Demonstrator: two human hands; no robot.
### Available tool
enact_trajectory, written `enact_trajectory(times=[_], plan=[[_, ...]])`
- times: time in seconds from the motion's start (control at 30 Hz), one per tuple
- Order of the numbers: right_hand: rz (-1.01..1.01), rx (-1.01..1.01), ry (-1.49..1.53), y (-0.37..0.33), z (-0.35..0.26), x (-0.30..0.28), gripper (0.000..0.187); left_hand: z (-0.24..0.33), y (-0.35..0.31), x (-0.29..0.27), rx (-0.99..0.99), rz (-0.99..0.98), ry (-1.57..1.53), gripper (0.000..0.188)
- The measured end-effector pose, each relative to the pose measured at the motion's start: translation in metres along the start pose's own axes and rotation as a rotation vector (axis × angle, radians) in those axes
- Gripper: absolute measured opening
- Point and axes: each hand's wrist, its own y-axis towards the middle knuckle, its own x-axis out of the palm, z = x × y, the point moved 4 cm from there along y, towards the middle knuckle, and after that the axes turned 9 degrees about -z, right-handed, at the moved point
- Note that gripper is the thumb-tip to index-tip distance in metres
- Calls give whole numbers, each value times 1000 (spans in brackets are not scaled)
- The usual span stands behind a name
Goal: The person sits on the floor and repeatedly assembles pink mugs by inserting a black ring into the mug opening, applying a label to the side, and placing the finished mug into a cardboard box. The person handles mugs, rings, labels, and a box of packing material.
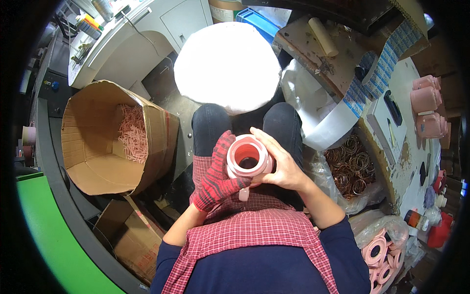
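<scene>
Between my two hands, above my lap, is a pink hollow plastic part (243, 145) with a round opening facing up. Its inside looks dark at the bottom, and a short pink tab sticks out on the side toward me. My left hand (218, 172), in a red and black striped glove, is closed round the part's left side. Bare, my right hand (283, 165) grips the right side, thumb toward me and fingers along the far edge. The fingers' undersides are hidden.
At left stands a cardboard box (100, 147) with pink plastic scraps (132, 134). A round white surface (227, 66) lies ahead. On the right are metal rings (350, 166) in a bag, pink ring-shaped parts (374, 250), and a worn bench (404, 188) bearing pink parts (426, 99).
</scene>
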Motion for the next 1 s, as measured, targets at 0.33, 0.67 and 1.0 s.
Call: enact_trajectory(times=[0.33, 0.67, 1.0], plan=[[220, 69, 698, -31, -6, 19, 89, 8, -29, 7, 69, 110, -686, 66], [305, 268, 567, -44, -16, 13, 53, 56, 13, -45, -395, -298, -189, 23], [346, 310, 464, -56, -27, 31, 47, 90, 76, -19, -300, -829, 484, 15]])
